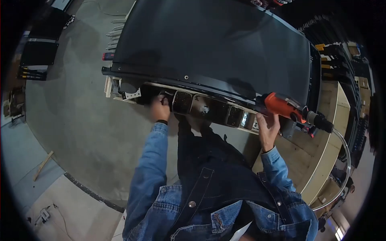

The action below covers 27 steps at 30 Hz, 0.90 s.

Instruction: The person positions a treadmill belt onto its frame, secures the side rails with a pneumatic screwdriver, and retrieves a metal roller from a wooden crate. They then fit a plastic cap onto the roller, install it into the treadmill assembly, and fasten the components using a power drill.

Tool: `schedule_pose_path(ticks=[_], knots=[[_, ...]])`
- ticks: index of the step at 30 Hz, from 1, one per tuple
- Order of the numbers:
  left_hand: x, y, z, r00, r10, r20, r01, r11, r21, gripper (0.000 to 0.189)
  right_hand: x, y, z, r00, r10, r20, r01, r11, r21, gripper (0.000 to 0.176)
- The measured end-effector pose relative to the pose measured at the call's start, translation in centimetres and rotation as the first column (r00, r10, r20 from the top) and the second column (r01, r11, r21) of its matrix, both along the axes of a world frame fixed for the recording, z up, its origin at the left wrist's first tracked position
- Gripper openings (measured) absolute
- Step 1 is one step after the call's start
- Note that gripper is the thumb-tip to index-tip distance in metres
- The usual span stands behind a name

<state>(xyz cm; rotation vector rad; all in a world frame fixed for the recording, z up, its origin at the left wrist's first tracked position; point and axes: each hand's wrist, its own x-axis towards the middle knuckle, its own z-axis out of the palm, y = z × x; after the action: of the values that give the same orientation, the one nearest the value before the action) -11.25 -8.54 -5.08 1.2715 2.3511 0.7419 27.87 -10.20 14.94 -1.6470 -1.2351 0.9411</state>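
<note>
My left hand (161, 109) reaches into a dark compartment near the left end of a parts tray (183, 113). It is blurred, so its fingers and anything in them cannot be made out. Close to the tray's right end is my right hand (268, 129), its thumb and fingers apart around the edge. Just above that hand, an orange-and-black hand-held tool (280, 105) lies along the edge of a large black panel (217, 44). Small shiny pieces (244, 119) fill one right-hand compartment; a perforated metal bracket (133, 94) sits at the left end.
A hose (348, 154) curves down from the tool's side at the right. Beneath it stands a wooden crate (321, 150). A red-and-black handle (107, 56) and several thin rods (116, 30) stick out at the panel's left edge. A wooden stick (43, 165) lies on the floor.
</note>
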Motion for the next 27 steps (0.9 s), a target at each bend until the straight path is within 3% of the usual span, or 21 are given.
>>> schedule_pose_path(ticks=[2, 4, 6, 8, 9, 11, 12, 13, 14, 15, 16, 17, 19, 20, 22, 26, 27], knots=[[-4.8, 0.7, -3.4, 0.903, -0.258, -0.342, 0.258, 0.965, -0.047, 0.023, -1.9, -1.6, -3.3, 0.991, 0.077, -0.110, -0.097, 0.979, -0.181, 0.026], [-6.8, 1.5, -6.4, 0.880, -0.355, -0.316, 0.320, 0.934, -0.157, 0.030, -5.5, -1.4, -6.4, 0.952, 0.268, -0.147, -0.305, 0.825, -0.476, 0.022], [-7.5, 2.2, -8.2, 0.853, -0.437, -0.285, 0.369, 0.891, -0.262, 0.037, -10.5, 0.0, -10.1, 0.859, 0.500, -0.113, -0.492, 0.741, -0.458, 0.024], [-8.1, 2.7, -7.8, 0.819, -0.530, -0.221, 0.482, 0.843, -0.237, 0.045, -15.6, 1.7, -14.2, 0.674, 0.723, 0.152, -0.653, 0.679, -0.335, 0.026], [-8.2, 2.7, -7.4, 0.822, -0.530, -0.206, 0.482, 0.842, -0.243, 0.045, -18.1, 2.6, -16.0, 0.628, 0.740, 0.241, -0.677, 0.672, -0.299, 0.025], [-8.1, 2.4, -5.8, 0.843, -0.527, -0.107, 0.504, 0.844, -0.181, 0.040, -22.5, 4.0, -19.4, 0.577, 0.750, 0.323, -0.702, 0.657, -0.275, 0.024], [-8.1, 2.1, -4.5, 0.843, -0.528, -0.100, 0.506, 0.843, -0.184, 0.040, -24.5, 4.6, -21.1, 0.418, 0.808, 0.416, -0.727, 0.572, -0.381, 0.021], [-8.0, 1.3, -3.0, 0.884, -0.464, 0.062, 0.468, 0.873, -0.137, 0.042, -25.5, 4.9, -22.5, 0.240, 0.843, 0.481, -0.723, 0.486, -0.491, 0.018], [-7.9, -0.1, -2.1, 0.891, -0.392, 0.229, 0.422, 0.901, -0.100, 0.044, -25.8, 4.8, -23.6, 0.240, 0.847, 0.475, -0.718, 0.484, -0.500, 0.018], [-8.0, -1.7, -2.1, 0.889, -0.393, 0.236, 0.425, 0.899, -0.103, 0.044, -26.0, 4.8, -24.5, 0.151, 0.850, 0.505, -0.728, 0.442, -0.525, 0.018], [-8.2, -3.3, -1.9, 0.822, -0.261, 0.507, 0.366, 0.923, -0.119, 0.047, -26.1, 4.8, -25.2, 0.063, 0.843, 0.534, -0.733, 0.402, -0.549, 0.018], [-8.4, -4.8, -1.6, 0.675, -0.107, 0.730, 0.313, 0.938, -0.151, 0.049, -26.0, 5.0, -25.3, 0.063, 0.843, 0.534, -0.729, 0.404, -0.552, 0.018], [-7.9, -7.7, 0.4, 0.402, 0.109, 0.909, 0.195, 0.960, -0.201, 0.041, -25.2, 5.5, -25.1, 0.064, 0.887, 0.458, -0.799, 0.321, -0.509, 0.018], [-7.5, -8.3, 1.9, 0.397, 0.107, 0.911, 0.192, 0.961, -0.196, 0.041, -24.8, 5.5, -25.5, 0.059, 0.885, 0.462, -0.798, 0.320, -0.512, 0.018], [-6.7, -8.6, 5.0, 0.328, 0.313, 0.891, 0.131, 0.919, -0.371, 0.033, -24.0, 5.3, -26.8, 0.122, 0.842, 0.526, -0.767, 0.416, -0.488, 0.019], [-5.7, -9.3, 5.1, 0.292, 0.249, 0.924, 0.120, 0.948, -0.294, 0.032, -23.0, 5.6, -27.7, 0.139, 0.864, 0.483, -0.775, 0.399, -0.490, 0.022], [-5.3, -9.0, 5.1, 0.314, 0.177, 0.933, 0.112, 0.969, -0.221, 0.035, -23.0, 5.7, -26.0, 0.277, 0.839, 0.468, -0.744, 0.496, -0.448, 0.021]])
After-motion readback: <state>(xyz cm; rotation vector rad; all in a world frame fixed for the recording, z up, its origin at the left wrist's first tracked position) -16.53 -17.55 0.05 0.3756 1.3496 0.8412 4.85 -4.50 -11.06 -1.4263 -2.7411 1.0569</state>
